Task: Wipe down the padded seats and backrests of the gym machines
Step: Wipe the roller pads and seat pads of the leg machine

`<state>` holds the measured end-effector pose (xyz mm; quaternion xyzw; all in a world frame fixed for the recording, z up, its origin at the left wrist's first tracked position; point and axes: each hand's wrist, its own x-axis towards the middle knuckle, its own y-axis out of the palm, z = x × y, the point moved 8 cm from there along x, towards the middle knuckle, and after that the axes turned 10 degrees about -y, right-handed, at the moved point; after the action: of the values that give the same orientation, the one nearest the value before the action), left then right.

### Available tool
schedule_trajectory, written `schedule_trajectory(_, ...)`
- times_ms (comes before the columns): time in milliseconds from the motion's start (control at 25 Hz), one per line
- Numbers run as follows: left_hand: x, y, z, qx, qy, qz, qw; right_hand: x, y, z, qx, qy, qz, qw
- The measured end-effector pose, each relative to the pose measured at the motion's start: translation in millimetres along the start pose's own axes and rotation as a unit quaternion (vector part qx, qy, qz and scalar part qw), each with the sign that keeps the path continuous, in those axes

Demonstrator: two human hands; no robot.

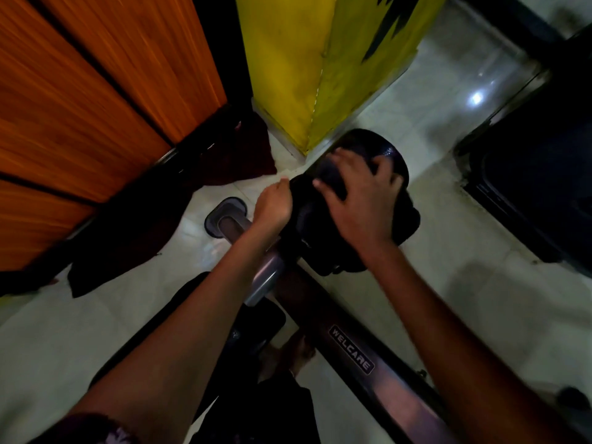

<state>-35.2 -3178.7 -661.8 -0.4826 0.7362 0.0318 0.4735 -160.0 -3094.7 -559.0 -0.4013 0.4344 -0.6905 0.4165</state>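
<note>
Pale glossy floor tiles run past an orange wooden panel at far left and a yellow pillar. Left hand curls against the near-left edge of the black padded roller; its grip is hidden. Right hand presses spread fingers flat on the pad. A grey WELCARE-labelled metal frame extends near right.

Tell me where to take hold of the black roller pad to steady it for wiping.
Grip the black roller pad around its curved side from above, as the right hand lies on it now. It lies sideways on the frame, so its round top faces you; the left hand can likely brace the near end.
</note>
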Motion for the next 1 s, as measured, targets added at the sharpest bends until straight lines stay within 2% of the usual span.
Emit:
schedule_trajectory(80,5,4,9,0.048,-0.007,0.003,0.999,-24,6,37,0.005,-0.083,0.006,0.997)
schedule_trajectory(200,-10,-1,12,0.017,0.016,-0.032,0.999,-31,0,24,-0.010,-0.139,-0.002,0.990)
schedule_trajectory(320,-39,-3,1,-0.038,0.062,-0.072,0.995,9,-16,-28,-0.006,-0.055,-0.030,0.998)
schedule_trajectory(480,-63,2,-7,0.024,0.161,-0.141,0.977,51,-23,-78,0.026,0.081,-0.027,0.996)
schedule_trajectory(640,-88,13,-6,0.074,0.235,-0.220,0.944,28,-23,-57,0.055,0.112,-0.043,0.991)
schedule_trajectory(680,-97,19,-4,0.089,0.253,-0.234,0.935,15,-24,-44,0.062,0.093,-0.057,0.992)
schedule_trajectory(800,-118,41,6,0.146,0.292,-0.249,0.912,-15,-16,-12,0.033,-0.104,-0.050,0.993)
schedule_trajectory(840,-122,45,8,0.153,0.301,-0.255,0.906,-10,-15,-19,0.031,-0.134,-0.044,0.990)
schedule_trajectory(880,-122,46,8,0.154,0.303,-0.258,0.904,2,-15,-33,0.040,-0.119,-0.048,0.991)
schedule_trajectory(1000,-119,34,5,0.137,0.310,-0.253,0.906,25,-18,-68,0.064,0.026,-0.104,0.992)
